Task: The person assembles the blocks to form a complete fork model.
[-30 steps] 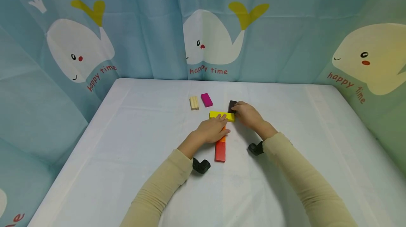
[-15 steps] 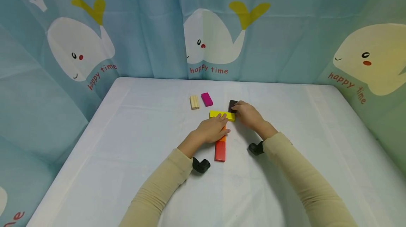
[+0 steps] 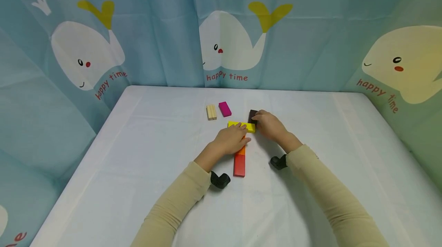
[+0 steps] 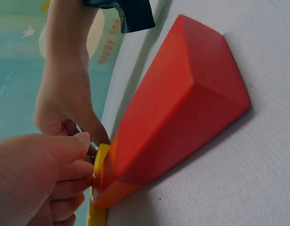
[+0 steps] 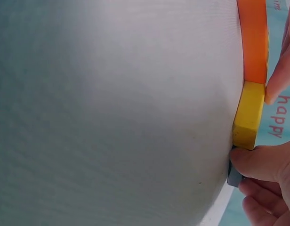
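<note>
Your left hand [image 3: 230, 140] rests on the yellow block [image 3: 251, 127], fingers extended. Your right hand [image 3: 271, 127] pinches the black block [image 3: 252, 116] against it.

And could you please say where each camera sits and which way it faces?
Head: on the person's head, facing forward and down at the white table; left hand, right hand and beige fabric sleeves show.
Left wrist: on that wrist, facing the red rectangular block; both hands show.
Right wrist: on that wrist, facing the table and dark rectangular block; both hands, partly.
Both wrist views share the yellow rectangular block.
</note>
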A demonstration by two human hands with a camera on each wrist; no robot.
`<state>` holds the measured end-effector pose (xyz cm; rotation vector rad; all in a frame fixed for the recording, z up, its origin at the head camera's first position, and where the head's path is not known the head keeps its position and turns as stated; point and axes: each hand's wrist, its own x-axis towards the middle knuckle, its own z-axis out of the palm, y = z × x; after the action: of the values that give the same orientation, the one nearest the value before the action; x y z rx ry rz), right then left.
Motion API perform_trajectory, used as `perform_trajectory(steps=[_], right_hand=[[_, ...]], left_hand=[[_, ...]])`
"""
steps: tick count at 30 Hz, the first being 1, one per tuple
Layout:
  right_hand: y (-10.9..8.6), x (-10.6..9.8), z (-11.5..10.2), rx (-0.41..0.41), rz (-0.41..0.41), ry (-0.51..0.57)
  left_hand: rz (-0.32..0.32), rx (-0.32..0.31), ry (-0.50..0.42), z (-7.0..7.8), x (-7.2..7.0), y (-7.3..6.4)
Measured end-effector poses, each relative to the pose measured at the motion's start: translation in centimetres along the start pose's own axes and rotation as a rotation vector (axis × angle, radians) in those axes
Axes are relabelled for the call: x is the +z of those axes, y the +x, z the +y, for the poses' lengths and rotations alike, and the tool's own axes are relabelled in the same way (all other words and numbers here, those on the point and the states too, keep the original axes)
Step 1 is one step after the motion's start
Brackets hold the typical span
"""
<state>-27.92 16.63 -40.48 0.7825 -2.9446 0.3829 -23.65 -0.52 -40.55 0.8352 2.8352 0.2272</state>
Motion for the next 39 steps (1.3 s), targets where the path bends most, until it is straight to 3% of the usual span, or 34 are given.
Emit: perform_trajectory(steps=[8, 18, 23, 33, 39], right_hand=[[-0.3, -0.7, -0.2, 0.018, -0.009, 0.014], [-1.0, -1.5, -0.7, 0.042, 0.021, 0.080], [-1.1, -1.2, -1.0, 0.056, 0.014, 0.136], [-1.8, -0.5, -2.9, 0.047, -0.016, 0.184], [-2.5, -0.3, -4.3, -0.008, -0.039, 0.170]], left_hand=[[0.085, 0.020, -0.084, -0.9, -0.5, 0.1], [0.146, -0.019, -0.109, -3.1, -1.6, 1.2], [0.143, -0.019, -0.123, -4.0, -2.0, 1.5], [0.142, -0.095, -0.133, -6.4, -2.9, 2.2], [0.121, -0.123, -0.098, -7.6, -3.0, 3.2]])
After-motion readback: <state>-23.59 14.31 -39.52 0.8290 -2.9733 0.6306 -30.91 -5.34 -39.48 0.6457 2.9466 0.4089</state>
